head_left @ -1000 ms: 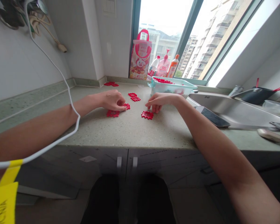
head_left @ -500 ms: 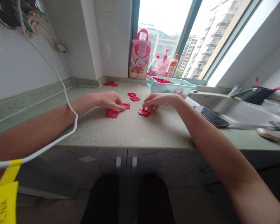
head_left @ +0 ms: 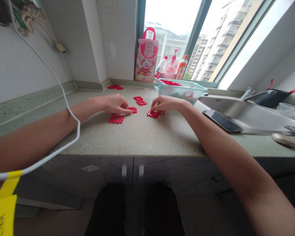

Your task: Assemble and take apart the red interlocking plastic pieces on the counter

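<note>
On my head-camera feed, the left hand (head_left: 115, 104) is half closed, fingers curled down, with the fingertips (head_left: 129, 111) at the edge of a red lattice piece (head_left: 132, 110). I cannot tell whether it is pinching that piece or only touching it. The right hand (head_left: 159, 105) is also half closed, with its fingers (head_left: 155, 111) pressed on a second red lattice piece (head_left: 152, 114); again, I cannot tell if it has a real grasp. The 2 hands are near each other, with a narrow strip of speckled stone counter (head_left: 135, 137) between them.

A third red lattice piece (head_left: 116, 119) lies just below the left hand, not touching it. A pair of red lattice pieces (head_left: 140, 101) sits beyond the gap between the hands, and a red cluster (head_left: 115, 87) lies by the far corner. A plastic tub (head_left: 179, 92) holding more red pieces stands just past the right hand.

Both hands are well back from the counter's front edge, giving me a wide band of stone to work in. On my right, a phone (head_left: 222, 121) lies on the steel sink's (head_left: 238, 113) rim. A white cable (head_left: 71, 113) crosses my left forearm.
</note>
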Demonstrator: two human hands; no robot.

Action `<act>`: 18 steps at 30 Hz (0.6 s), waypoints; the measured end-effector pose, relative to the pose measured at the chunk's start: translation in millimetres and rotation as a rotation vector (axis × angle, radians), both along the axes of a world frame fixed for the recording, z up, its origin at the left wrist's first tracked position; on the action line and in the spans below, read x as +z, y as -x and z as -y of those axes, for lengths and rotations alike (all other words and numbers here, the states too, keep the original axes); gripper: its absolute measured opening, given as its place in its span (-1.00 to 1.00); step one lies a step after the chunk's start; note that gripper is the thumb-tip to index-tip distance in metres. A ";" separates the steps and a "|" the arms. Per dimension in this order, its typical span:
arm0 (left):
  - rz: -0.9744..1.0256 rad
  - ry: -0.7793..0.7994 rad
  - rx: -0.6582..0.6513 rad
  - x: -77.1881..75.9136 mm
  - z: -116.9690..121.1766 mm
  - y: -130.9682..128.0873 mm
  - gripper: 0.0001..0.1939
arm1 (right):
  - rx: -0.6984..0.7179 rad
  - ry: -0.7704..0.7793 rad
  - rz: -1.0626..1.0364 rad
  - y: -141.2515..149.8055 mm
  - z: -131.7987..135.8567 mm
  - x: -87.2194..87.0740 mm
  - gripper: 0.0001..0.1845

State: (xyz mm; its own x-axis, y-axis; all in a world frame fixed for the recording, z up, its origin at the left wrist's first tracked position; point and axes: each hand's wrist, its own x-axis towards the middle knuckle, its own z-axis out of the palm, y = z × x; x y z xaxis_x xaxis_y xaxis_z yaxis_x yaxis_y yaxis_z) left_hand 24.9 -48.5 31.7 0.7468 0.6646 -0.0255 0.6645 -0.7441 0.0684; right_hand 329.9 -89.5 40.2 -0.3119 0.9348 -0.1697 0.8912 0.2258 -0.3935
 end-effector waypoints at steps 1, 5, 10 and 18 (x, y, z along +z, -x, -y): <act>-0.006 -0.002 0.005 0.2 0.3 -0.4 -0.43 | -0.004 -0.009 0.021 -1.3 -1.2 -0.5 -0.77; -0.024 0.005 0.025 2.0 1.8 -2.1 -0.45 | -0.007 0.013 0.047 -4.3 -2.9 -0.3 -0.72; -0.043 -0.004 0.039 3.7 4.1 -3.5 -0.45 | 0.014 -0.036 0.173 2.4 3.2 5.0 -0.68; -0.063 0.009 0.057 5.9 8.6 -7.0 -0.46 | 0.098 -0.053 0.205 18.1 13.6 7.9 -0.66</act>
State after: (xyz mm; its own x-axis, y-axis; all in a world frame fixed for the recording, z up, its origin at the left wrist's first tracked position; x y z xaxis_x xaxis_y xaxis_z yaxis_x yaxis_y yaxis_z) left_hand 31.8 -57.1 37.6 0.7044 0.7055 -0.0776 0.7090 -0.7045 0.0316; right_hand 311.8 -103.1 48.1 -0.3653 0.9112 -0.1906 0.9241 0.3303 -0.1921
